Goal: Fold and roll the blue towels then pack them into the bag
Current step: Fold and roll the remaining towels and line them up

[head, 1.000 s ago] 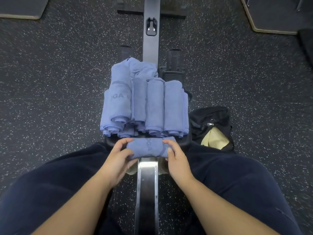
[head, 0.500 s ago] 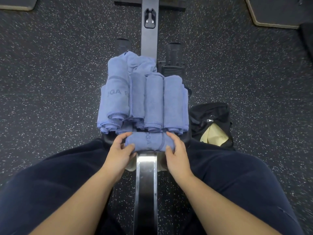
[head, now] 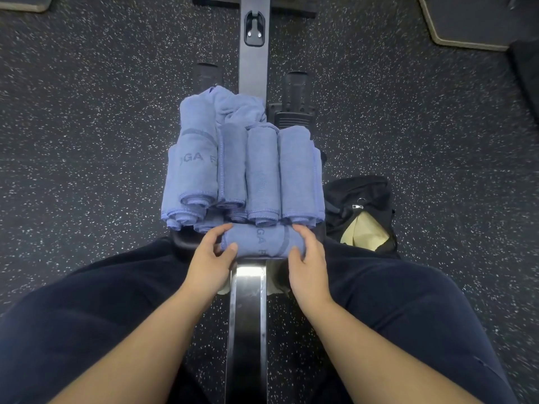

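A rolled blue towel (head: 256,240) lies crosswise on the near edge of the black seat (head: 182,242). My left hand (head: 208,259) grips its left end and my right hand (head: 307,263) grips its right end, fingers curled over the top. Just beyond it, several rolled blue towels (head: 262,173) lie side by side in a stack, pointing away from me. A loose, crumpled blue towel (head: 237,107) sits behind them. A black bag (head: 361,193) stands open on the floor to the right, with a pale yellow lining (head: 364,236) showing.
I sit astride a metal rail (head: 248,316) that runs forward under the seat to a black beam (head: 253,62). My dark-trousered legs (head: 87,316) flank the rail. Speckled black rubber floor (head: 87,112) surrounds everything. Mat corners (head: 466,36) lie at the far edges.
The roll in my hands has moved forward up against the stack of rolled towels. Both hands moved with it and keep their hold on its ends.
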